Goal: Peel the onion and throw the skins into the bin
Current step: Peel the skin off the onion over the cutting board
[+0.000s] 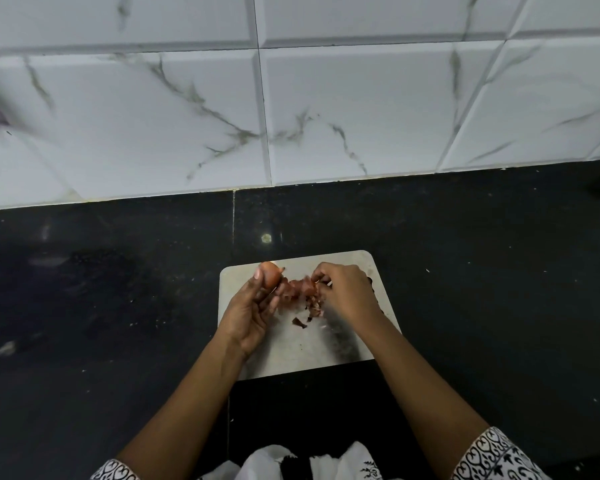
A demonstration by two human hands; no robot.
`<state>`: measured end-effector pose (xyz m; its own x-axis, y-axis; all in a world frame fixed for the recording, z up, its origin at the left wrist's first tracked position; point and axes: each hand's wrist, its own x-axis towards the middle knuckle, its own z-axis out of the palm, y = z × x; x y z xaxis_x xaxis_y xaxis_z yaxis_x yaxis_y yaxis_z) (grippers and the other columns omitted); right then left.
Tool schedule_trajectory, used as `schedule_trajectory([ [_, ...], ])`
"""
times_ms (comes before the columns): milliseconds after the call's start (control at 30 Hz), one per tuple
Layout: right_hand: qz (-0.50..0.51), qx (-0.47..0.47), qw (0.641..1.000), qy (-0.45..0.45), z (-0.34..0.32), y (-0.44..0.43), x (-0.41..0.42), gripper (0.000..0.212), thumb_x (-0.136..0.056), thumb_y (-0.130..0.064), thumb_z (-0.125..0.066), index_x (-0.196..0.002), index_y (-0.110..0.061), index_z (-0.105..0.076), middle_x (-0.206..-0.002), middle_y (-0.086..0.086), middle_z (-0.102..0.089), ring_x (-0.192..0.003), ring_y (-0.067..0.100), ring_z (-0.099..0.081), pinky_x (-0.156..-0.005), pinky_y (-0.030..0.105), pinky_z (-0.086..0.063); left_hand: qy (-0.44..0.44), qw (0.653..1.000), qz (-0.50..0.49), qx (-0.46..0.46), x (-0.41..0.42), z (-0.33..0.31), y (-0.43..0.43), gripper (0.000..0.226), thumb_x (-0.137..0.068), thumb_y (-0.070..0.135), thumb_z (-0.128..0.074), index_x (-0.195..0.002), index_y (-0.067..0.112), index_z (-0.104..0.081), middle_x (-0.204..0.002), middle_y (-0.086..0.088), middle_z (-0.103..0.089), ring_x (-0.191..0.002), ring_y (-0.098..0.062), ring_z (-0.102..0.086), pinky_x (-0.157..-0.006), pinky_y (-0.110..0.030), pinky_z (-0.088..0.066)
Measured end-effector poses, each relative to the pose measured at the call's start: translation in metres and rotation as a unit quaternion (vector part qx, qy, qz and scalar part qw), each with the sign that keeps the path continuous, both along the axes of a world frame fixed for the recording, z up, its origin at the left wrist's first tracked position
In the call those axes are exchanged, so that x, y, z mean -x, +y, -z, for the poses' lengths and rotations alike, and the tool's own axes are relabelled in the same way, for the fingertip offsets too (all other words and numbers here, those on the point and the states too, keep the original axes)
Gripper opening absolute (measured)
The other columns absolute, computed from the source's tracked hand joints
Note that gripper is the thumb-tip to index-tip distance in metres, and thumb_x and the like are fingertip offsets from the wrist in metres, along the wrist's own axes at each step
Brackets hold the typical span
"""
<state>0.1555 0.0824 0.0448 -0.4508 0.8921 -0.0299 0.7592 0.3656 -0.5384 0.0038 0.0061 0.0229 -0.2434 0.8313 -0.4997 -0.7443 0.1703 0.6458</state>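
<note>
Onion (270, 273), one, round and orange-brown, gripped in left hand (253, 313) above pale rounded-corner cutting board (305, 351). Right hand (343, 292) fingers pinched on papery reddish skins (300, 292), heaped and blurred beside onion. Black speckled counter (118, 306); marbled white tiles (326, 109). No bin visible.

No readable text, label, brand, number or sign appears on anything here.

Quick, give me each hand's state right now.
Left hand: closed around the onion, held above the cutting board.
Right hand: fingers pinched on a strip of onion skin.
</note>
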Motion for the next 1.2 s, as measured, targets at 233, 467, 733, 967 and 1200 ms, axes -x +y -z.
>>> schedule_trajectory([
  [233,-0.020,-0.019,1.000,0.005,-0.005,0.000,0.001,0.026,-0.092,-0.015,-0.053,-0.114,-0.020,-0.065,-0.115,-0.001,-0.067,-0.098,0.016,-0.063,-0.090,0.029,-0.048,0.062,0.998,0.004,-0.017,-0.004,0.000,-0.001,0.020,-0.096,0.024,-0.047,-0.099,0.012,-0.063,-0.086,0.003,-0.076,-0.071,-0.007,-0.071,-0.056,-0.016,-0.053],
  [467,-0.063,0.029,0.980,0.187,-0.013,-0.005,0.013,0.024,-0.082,-0.026,-0.069,-0.106,-0.021,-0.068,-0.099,-0.005,-0.071,-0.082,0.007,-0.066,-0.076,0.022,-0.052,0.057,0.998,0.028,-0.025,-0.008,-0.002,0.000,0.018,-0.094,0.023,-0.049,-0.096,0.015,-0.065,-0.075,0.004,-0.074,-0.070,-0.007,-0.070,-0.061,-0.017,-0.055],
  [733,-0.094,-0.059,0.985,0.131,-0.013,-0.002,0.018,0.013,-0.084,-0.027,-0.066,-0.092,-0.018,-0.071,-0.084,-0.002,-0.072,-0.078,0.013,-0.064,-0.074,0.035,-0.052,0.097,0.994,0.029,-0.039,-0.007,-0.001,-0.003,0.024,-0.074,0.034,-0.059,-0.086,0.014,-0.068,-0.074,0.002,-0.073,-0.067,-0.011,-0.064,-0.057,-0.016,-0.053],
  [967,-0.076,-0.057,0.984,0.152,-0.022,-0.006,0.019,0.025,-0.083,-0.036,-0.065,-0.101,-0.020,-0.073,-0.091,0.001,-0.075,-0.080,0.013,-0.067,-0.073,0.035,-0.054,0.175,0.980,0.002,-0.099,-0.004,-0.001,-0.002,0.050,-0.040,0.058,-0.087,-0.075,0.025,-0.073,-0.081,0.000,-0.075,-0.072,-0.010,-0.070,-0.060,-0.021,-0.053],
  [1200,-0.087,-0.077,0.984,0.133,-0.022,-0.006,0.019,0.024,-0.086,-0.033,-0.063,-0.105,-0.020,-0.071,-0.091,0.003,-0.075,-0.079,0.018,-0.068,-0.073,0.036,-0.054,0.235,0.968,-0.018,-0.092,-0.003,0.000,-0.002,0.025,-0.068,0.020,-0.070,-0.091,0.013,-0.064,-0.085,-0.002,-0.073,-0.077,-0.013,-0.070,-0.064,-0.027,-0.056],
])
